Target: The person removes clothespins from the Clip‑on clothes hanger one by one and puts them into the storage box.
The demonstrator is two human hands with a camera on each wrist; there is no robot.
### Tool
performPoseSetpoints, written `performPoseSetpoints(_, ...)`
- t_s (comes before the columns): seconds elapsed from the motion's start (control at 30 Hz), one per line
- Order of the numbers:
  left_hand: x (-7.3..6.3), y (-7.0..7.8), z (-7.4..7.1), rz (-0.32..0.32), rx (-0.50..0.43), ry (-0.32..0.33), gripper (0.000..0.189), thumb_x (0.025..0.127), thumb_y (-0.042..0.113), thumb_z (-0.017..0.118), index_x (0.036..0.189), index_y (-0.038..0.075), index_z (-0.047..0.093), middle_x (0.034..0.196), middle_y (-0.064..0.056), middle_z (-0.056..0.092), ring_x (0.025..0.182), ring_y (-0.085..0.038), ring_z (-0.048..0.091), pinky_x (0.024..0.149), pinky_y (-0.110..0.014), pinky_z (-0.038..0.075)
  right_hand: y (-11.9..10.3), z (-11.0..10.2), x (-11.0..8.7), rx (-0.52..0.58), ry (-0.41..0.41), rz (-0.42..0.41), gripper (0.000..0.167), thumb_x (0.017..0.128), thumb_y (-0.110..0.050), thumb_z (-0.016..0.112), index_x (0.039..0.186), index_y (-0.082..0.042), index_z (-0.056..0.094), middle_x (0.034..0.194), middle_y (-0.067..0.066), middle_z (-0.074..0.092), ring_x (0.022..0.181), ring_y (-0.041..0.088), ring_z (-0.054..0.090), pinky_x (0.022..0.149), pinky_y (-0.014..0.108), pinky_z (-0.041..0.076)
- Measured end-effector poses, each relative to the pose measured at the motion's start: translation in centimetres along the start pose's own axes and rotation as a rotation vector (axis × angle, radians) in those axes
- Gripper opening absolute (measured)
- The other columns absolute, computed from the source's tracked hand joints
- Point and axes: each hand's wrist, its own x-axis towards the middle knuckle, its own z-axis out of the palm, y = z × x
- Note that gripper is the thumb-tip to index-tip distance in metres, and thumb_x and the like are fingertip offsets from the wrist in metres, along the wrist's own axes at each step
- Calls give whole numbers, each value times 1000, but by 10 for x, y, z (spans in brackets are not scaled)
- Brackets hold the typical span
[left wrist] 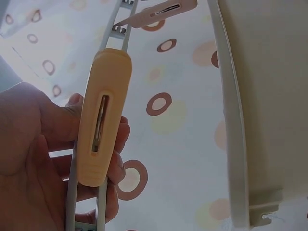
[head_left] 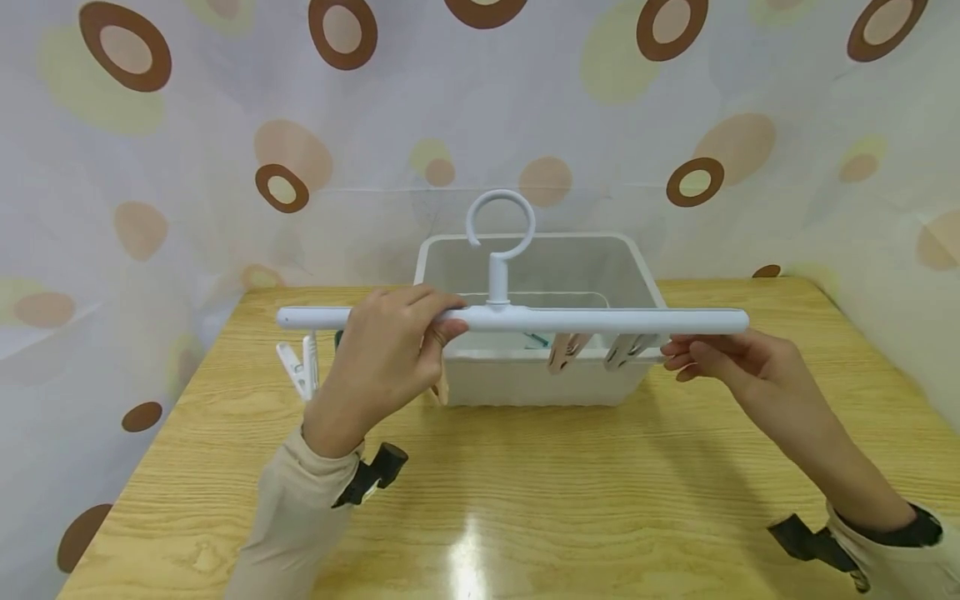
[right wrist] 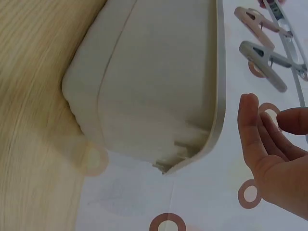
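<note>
A white clip hanger (head_left: 615, 320) with a round hook is held level in front of the bin. My left hand (head_left: 390, 358) grips its bar left of the hook, fingers curled round it. An orange clip (left wrist: 103, 120) hangs by that hand in the left wrist view, and a white clip (head_left: 296, 367) hangs near the left end. Right of the hook are a pink clip (head_left: 568, 352) and a grey clip (head_left: 628, 352). Below the bar's right end is my right hand (head_left: 757, 367); the right wrist view shows its thumb and fingers apart, with nothing between them.
An off-white plastic bin (head_left: 540, 385) stands on the wooden table (head_left: 525, 483), behind and below the hanger. Something teal (head_left: 536, 340) shows inside it, partly hidden. A patterned curtain (head_left: 360, 117) closes off the back and sides.
</note>
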Motion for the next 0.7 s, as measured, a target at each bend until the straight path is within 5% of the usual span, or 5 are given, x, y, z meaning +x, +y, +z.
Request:
performPoseSetpoints(0.27,0,0,2,-16,-1,-9,18,89,17,70,98,2,73,87,-6,71,68,-20,63,68,-39,48,-1,30,-9,-8,26,44,34,98,5,47,132,6,51,119,2,66,105,12,65,91,19,47)
performPoseSetpoints(0.5,0,1,4,-20,-7,-15,16,90,16,68,98,3,73,87,-5,72,64,-18,62,65,-39,49,0,44,-12,70,32,123,44,100,-1,47,144,-2,41,131,2,58,111,11,61,93,19,46)
performPoseSetpoints(0.7,-1,1,7,-14,-8,-14,15,90,17,68,96,5,73,78,-3,70,56,-16,54,55,-35,46,1,48,-13,113,30,156,27,102,-5,46,127,4,52,120,8,58,101,12,63,88,22,50)
